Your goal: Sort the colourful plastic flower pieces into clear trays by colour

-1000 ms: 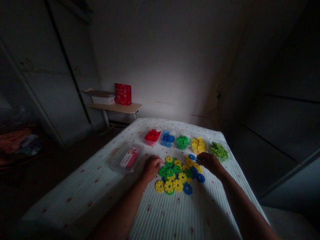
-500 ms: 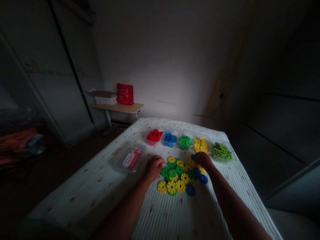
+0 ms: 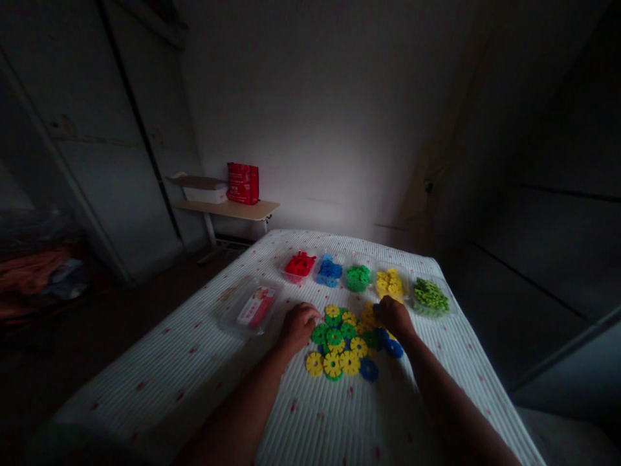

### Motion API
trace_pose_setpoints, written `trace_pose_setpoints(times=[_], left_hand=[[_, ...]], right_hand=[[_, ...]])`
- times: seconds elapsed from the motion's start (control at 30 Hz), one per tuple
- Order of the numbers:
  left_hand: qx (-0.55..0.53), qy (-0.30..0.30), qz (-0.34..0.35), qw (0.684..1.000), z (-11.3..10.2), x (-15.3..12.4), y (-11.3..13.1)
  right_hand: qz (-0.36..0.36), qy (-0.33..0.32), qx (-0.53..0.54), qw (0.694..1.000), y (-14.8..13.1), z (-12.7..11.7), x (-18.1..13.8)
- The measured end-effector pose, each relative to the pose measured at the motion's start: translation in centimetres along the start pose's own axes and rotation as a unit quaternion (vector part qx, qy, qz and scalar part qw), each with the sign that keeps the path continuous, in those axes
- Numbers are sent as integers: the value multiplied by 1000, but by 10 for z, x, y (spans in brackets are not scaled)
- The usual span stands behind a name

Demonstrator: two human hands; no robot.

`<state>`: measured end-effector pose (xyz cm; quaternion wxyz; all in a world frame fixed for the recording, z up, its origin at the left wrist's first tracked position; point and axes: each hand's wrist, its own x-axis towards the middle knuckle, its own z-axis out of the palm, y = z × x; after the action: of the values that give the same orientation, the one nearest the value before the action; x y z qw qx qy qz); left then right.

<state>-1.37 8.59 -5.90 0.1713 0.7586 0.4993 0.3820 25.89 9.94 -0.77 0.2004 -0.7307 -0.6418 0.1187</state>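
A loose pile of notched plastic discs, the snowflake-shaped building kind, lies on the striped cloth in yellow, green and blue. At the pile's left edge rests my left hand point(image 3: 301, 323), fingers loosely bent and apart, with nothing visible in them. My right hand point(image 3: 395, 317) is over the pile's far right side, fingers closed at a blue disc point(image 3: 377, 309) that is partly covered by them. Yellow discs point(image 3: 350, 362) lie at the near side, green discs point(image 3: 334, 336) in the middle. More blue discs point(image 3: 394, 349) lie below my right wrist.
Clear tubs stand in a row behind: red pieces point(image 3: 299, 264), blue pieces point(image 3: 330, 270), green pieces point(image 3: 358, 278), yellow pieces point(image 3: 389, 283) and light green pieces point(image 3: 430, 295). A labelled clear container point(image 3: 256, 307) sits left. A side table point(image 3: 242, 209) holds a red bag point(image 3: 243, 183).
My right hand has shifted slightly toward me, its fingers still at the blue disc. My left hand has stayed in place beside the pile.
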Motion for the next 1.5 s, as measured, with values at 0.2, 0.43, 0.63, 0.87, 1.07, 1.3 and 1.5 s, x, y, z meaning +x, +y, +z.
trace_pose_setpoints(times=[0.2, 0.43, 0.63, 0.87, 1.07, 1.3, 1.5], left_hand=[[-6, -5, -4, 1000, -2, -1, 3], [-2, -8, 4, 1000, -2, -1, 3], [1, 1, 1, 1000, -1, 0, 3], [1, 3, -2, 1000, 0, 0, 1], [1, -4, -5, 1000, -1, 0, 2], [5, 3, 4, 1000, 0, 0, 1], [8, 2, 2, 1000, 1, 0, 0]], right_hand=[[-18, -53, 118, 991, 17, -25, -19], [8, -153, 215, 964, 38, -39, -50], [17, -152, 90, 984, 39, -26, -60], [-13, -134, 4, 991, 29, -33, -63], [-27, -123, -3, 992, 30, -37, -64], [1, -133, 37, 990, 31, -37, -65], [19, -188, 144, 971, 41, -38, -60]])
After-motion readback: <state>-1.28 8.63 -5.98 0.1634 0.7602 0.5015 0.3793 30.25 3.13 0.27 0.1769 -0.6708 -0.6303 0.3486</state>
